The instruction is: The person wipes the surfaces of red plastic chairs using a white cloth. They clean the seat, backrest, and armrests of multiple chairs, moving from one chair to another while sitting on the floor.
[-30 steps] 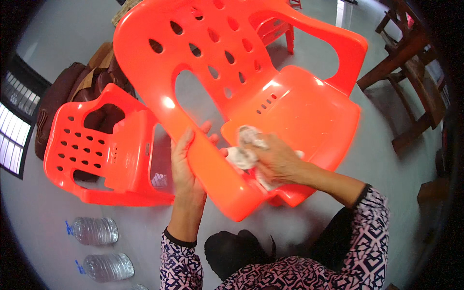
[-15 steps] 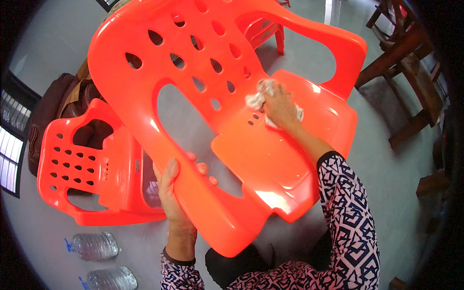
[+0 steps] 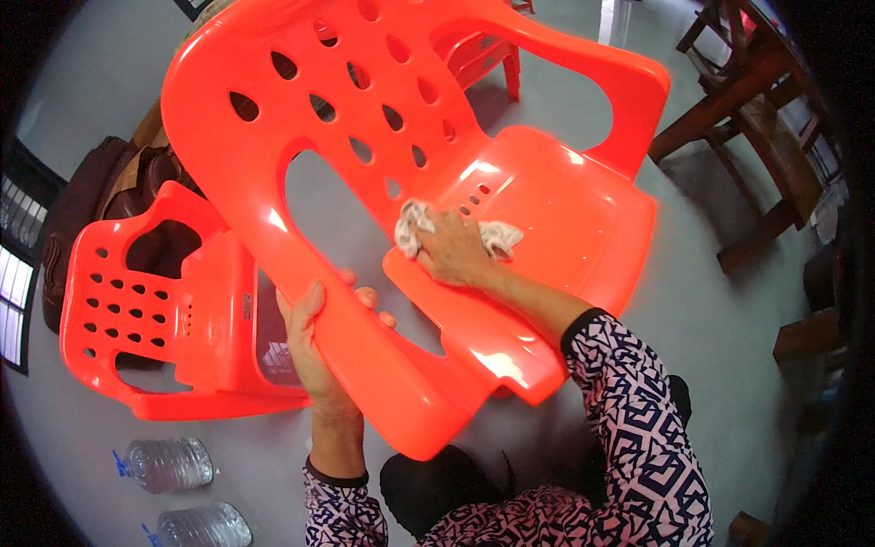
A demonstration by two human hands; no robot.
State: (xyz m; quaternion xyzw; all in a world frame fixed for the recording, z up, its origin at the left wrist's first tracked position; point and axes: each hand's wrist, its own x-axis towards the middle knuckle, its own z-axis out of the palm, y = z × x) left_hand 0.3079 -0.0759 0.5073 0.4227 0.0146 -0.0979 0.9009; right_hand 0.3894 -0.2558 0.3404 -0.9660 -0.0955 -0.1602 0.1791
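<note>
A red-orange plastic armchair fills the middle of the view, tilted, with drop-shaped holes through its backrest. My left hand is wrapped round its near left armrest, thumb on top and fingertips showing on the inner side. My right hand presses a crumpled whitish cloth onto the left rear part of the seat, close to the small slots by the backrest. Part of the cloth bulges out beyond the fingers on the left.
A second red-orange chair lies on the left before a brown leather seat. Two clear water bottles with blue caps lie at lower left. Dark wooden furniture stands along the right. Behind the backrest is a red stool.
My right hand has slid the cloth leftward and a little nearer across the seat. The left hand keeps its grip on the armrest. The whole view has shifted slightly.
</note>
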